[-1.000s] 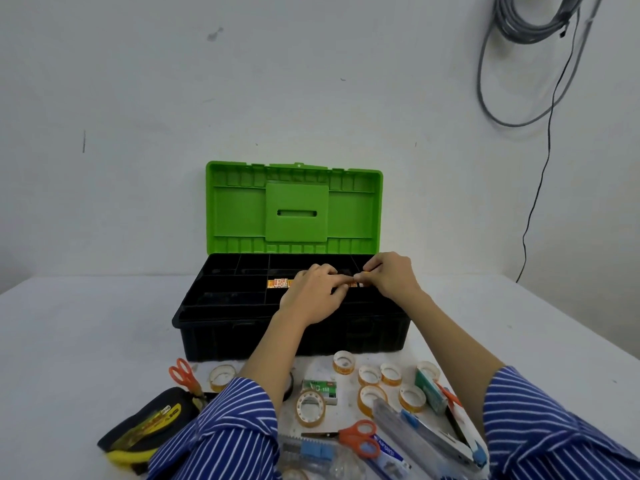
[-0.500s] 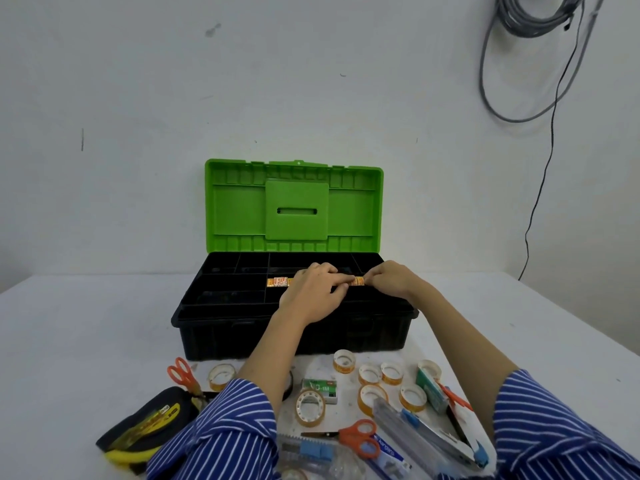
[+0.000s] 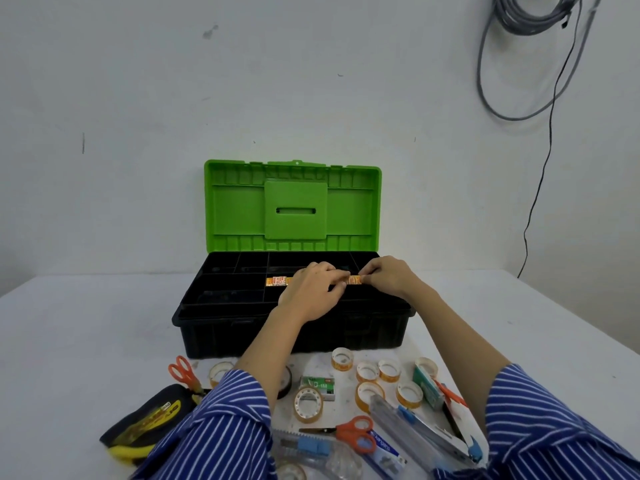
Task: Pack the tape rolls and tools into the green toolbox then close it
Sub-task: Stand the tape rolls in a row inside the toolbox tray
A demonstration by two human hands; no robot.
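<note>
We see the white worktop point(image 3: 86, 341) filling the lower half of the frame, and at its centre the green toolbox point(image 3: 292, 209) stands with its lid upright and its black compartment tray exposed, so closing is not yet done. Most of the tray looks bare; the only thing we can make out inside is an orange row of tape rolls point(image 3: 277, 281) in a middle compartment. Our left hand point(image 3: 311, 292) has its fingers curled over that row, and our right hand point(image 3: 388, 280) pinches the row's right end between fingertips. We judge the packing barely begun: loose tape rolls point(image 3: 367, 371), the orange scissors point(image 3: 349, 433), a second pair of scissors point(image 3: 181, 372) and a staple box point(image 3: 317, 386) lie in the lower frame, outside the box.
</note>
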